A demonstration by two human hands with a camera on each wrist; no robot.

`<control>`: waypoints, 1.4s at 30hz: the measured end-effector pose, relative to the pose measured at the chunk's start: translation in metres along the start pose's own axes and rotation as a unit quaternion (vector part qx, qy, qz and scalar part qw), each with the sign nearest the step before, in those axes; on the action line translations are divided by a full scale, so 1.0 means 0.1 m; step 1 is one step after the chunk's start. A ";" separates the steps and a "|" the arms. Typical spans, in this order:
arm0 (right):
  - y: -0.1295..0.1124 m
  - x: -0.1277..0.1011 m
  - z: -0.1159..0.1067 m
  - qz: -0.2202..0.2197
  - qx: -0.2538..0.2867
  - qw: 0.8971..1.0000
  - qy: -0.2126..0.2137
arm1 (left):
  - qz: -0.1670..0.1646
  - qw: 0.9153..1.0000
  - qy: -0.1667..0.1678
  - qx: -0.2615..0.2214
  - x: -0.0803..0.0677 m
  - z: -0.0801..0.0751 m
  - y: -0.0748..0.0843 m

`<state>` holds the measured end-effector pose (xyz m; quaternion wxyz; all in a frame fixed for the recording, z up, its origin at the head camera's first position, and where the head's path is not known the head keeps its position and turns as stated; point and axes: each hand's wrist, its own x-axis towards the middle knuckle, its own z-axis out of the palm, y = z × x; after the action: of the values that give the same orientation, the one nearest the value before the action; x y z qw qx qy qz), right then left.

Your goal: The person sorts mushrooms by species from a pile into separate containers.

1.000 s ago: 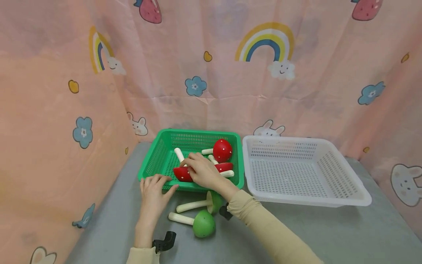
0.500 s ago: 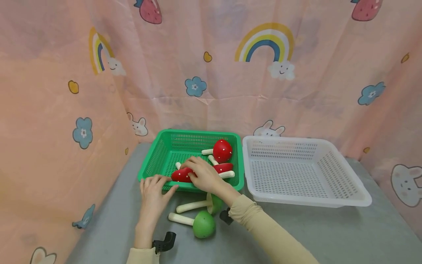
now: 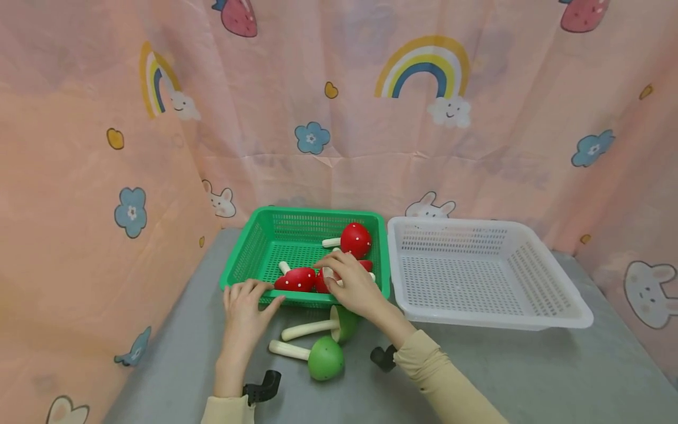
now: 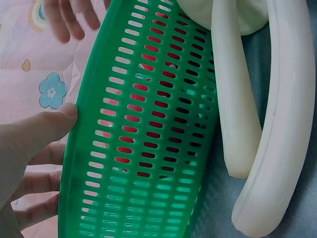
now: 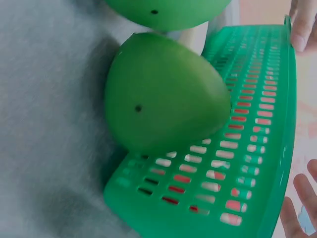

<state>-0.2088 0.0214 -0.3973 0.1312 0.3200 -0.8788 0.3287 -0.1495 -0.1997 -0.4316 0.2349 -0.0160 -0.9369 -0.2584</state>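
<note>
In the head view my left hand (image 3: 246, 306) grips the near left rim of the green basket (image 3: 241, 247), its thumb and fingers at the edge. My right hand (image 3: 355, 282) is over the basket's near right part, fingers apart and bent downward, nearest to a partly covered red toy mushroom (image 3: 321, 284). Left of it lies another red mushroom (image 3: 298, 280) with a white stem. A third, upright-looking red mushroom (image 3: 355, 240) sits at the back right; more red shows behind my right hand. Contact between right hand and mushrooms cannot be told.
Two green toy mushrooms, one nearer (image 3: 325, 358) and one against the basket (image 3: 344, 324), lie on the grey table (image 3: 477, 377) in front. A white basket (image 3: 487, 318) stands right beside the green one. A pink patterned curtain (image 3: 339, 118) hangs behind.
The left red mushroom has been lowered and turned to lie along the front wall; my right hand has let go of it and moved right. My left hand stays at the rim.
</note>
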 end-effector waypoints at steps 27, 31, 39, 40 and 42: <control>0.30 -0.83 -0.61 0.085 0.031 0.991 0.094 | 0.073 0.997 0.009 0.025 -0.03 -0.12 0.36; 0.40 -0.97 -0.75 0.093 0.016 0.991 0.099 | 0.092 0.996 -0.006 0.018 -0.06 -0.12 0.42; 0.65 -1.30 -0.98 0.101 -0.006 0.985 0.141 | 0.133 0.988 -0.057 0.055 -0.18 -0.10 0.41; 0.67 -1.34 -1.01 0.099 -0.011 0.984 0.148 | 0.135 0.987 -0.066 0.061 -0.20 -0.10 0.40; 0.72 -1.42 -1.06 0.095 -0.021 0.982 0.163 | 0.141 0.984 -0.081 0.070 -0.24 -0.09 0.38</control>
<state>-0.1452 0.2013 -0.4159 0.2477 0.1740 -0.8788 0.3688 -0.1183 -0.1687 -0.4169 0.1928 -0.1519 -0.9571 -0.1541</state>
